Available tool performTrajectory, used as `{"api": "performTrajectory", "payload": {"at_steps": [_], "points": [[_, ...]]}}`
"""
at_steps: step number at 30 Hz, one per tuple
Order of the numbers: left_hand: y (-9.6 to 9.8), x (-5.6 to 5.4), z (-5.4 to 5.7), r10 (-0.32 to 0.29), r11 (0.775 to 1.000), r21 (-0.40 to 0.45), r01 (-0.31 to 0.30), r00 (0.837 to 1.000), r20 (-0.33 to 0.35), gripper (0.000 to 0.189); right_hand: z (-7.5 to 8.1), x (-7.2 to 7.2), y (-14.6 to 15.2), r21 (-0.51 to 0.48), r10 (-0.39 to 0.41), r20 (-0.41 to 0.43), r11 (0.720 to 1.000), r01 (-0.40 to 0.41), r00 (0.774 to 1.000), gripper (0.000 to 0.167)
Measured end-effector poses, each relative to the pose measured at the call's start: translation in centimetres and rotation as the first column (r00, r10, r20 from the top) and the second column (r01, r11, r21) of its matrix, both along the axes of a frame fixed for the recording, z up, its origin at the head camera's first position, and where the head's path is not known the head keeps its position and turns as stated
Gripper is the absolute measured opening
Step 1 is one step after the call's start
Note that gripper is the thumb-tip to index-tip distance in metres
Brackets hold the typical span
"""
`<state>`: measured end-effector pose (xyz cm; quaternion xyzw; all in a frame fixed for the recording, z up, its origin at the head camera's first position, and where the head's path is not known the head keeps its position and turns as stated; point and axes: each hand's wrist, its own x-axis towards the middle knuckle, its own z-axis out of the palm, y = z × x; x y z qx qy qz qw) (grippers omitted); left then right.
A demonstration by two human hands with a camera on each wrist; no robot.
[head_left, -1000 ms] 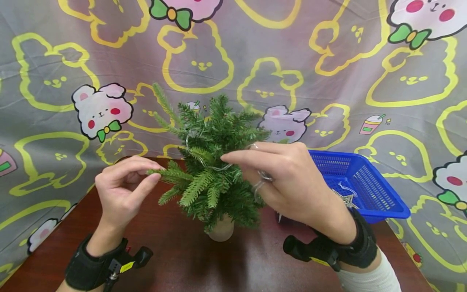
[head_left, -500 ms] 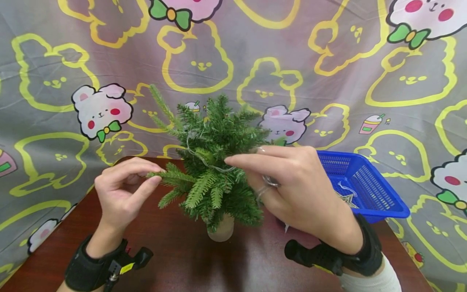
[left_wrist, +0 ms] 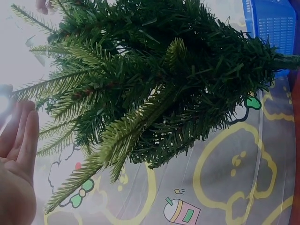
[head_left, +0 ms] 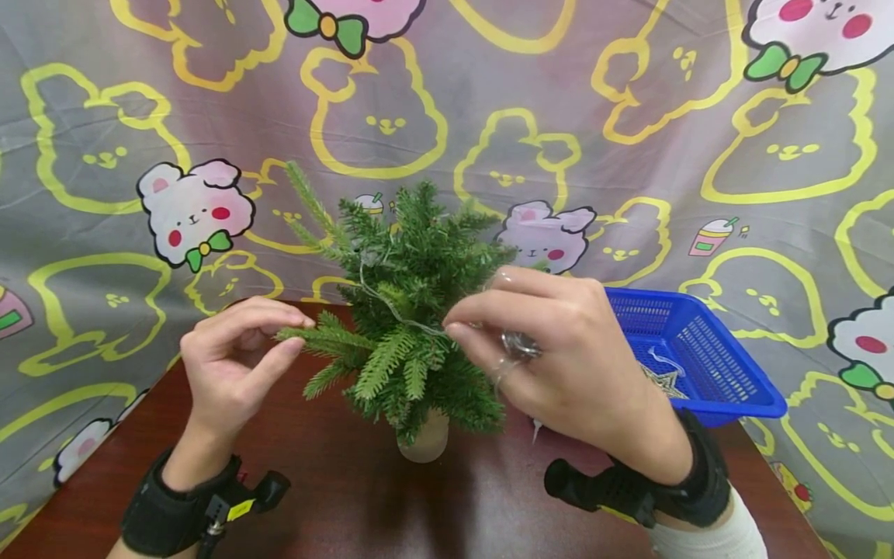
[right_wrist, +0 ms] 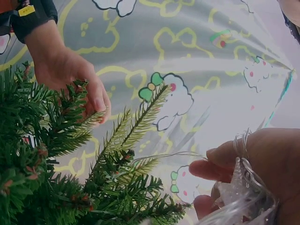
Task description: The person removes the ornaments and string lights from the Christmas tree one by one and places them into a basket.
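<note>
A small artificial Christmas tree [head_left: 426, 248] stands upright in a pale pot [head_left: 424, 439] on the table. My left hand [head_left: 233, 357] pinches the tip of a light-green branch [head_left: 328, 338] on the tree's left side. Between thumb and index finger, my right hand [head_left: 559, 341] pinches the thin clear wire of a string light [head_left: 394, 309], which runs across the front of the tree to its left side. In the right wrist view, more looped wire and a clear star-shaped piece [right_wrist: 234, 187] lie bunched in the right palm. The tree's far side is hidden.
At the right stands a blue plastic basket [head_left: 740, 400] holding a glittery star ornament [head_left: 667, 380] and a white loop [head_left: 663, 361]. Below the right hand a small white pointed piece [head_left: 536, 431] shows, mostly hidden. A patterned curtain [head_left: 628, 70] hangs behind the table [head_left: 489, 505].
My right hand has shifted slightly right and its thumb now closes on the wire, which lies straighter across the tree front. The left hand stays at the branch tip.
</note>
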<state>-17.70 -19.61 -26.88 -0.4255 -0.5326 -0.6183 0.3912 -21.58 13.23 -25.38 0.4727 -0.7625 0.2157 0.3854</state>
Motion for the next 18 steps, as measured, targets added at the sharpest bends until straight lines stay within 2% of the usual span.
{"api": "performTrajectory", "payload": {"at_steps": [3, 4, 6, 9, 11, 15, 16, 18], "points": [[-0.1, 0.0, 0.0, -0.028, 1.0, -0.002, 0.028, 1.0, -0.008, 0.013, 4.8, 5.0, -2.2, -0.017, -0.011, -0.004, 1.0, 0.011, 1.0, 0.011], [-0.1, 0.0, 0.0, -0.036, 0.999, -0.002, 0.036, 0.999, -0.009, 0.013, 5.9, 6.1, -2.7, -0.02, -0.009, -0.008, 1.0, 0.009, 1.0, 0.009], [-0.2, 0.1, 0.0, -0.063, 0.998, 0.005, 0.063, 0.998, -0.011, 0.013, 8.5, 8.8, -3.9, -0.023, -0.018, -0.006, 1.0, 0.018, 1.0, 0.015], [-0.4, 0.1, 0.0, -0.097, 0.995, 0.023, 0.097, 0.995, -0.012, 0.014, 7.8, 8.0, -3.6, -0.024, -0.035, 0.015, 0.999, 0.035, 0.999, 0.022], [-0.6, -0.1, -0.2, -0.115, 0.992, 0.042, 0.116, 0.993, -0.003, 0.014, 6.5, 6.6, -3.0, -0.023, -0.047, 0.018, 0.999, 0.047, 0.999, 0.021], [-1.1, -0.4, -0.4, -0.116, 0.99, 0.079, 0.114, 0.993, 0.027, 0.015, 3.9, 4.0, -1.9, -0.014, -0.061, 0.022, 0.998, 0.062, 0.998, 0.023], [-1.3, -0.5, -0.5, -0.114, 0.99, 0.089, 0.111, 0.993, 0.036, 0.015, 3.7, 3.8, -1.8, -0.018, -0.057, 0.016, 0.998, 0.058, 0.998, 0.023], [-1.5, -0.6, -0.6, -0.118, 0.988, 0.11, 0.112, 0.992, 0.049, 0.016, 4.3, 4.4, -2.2, -0.022, -0.052, 0.013, 0.998, 0.052, 0.999, 0.021]]}}
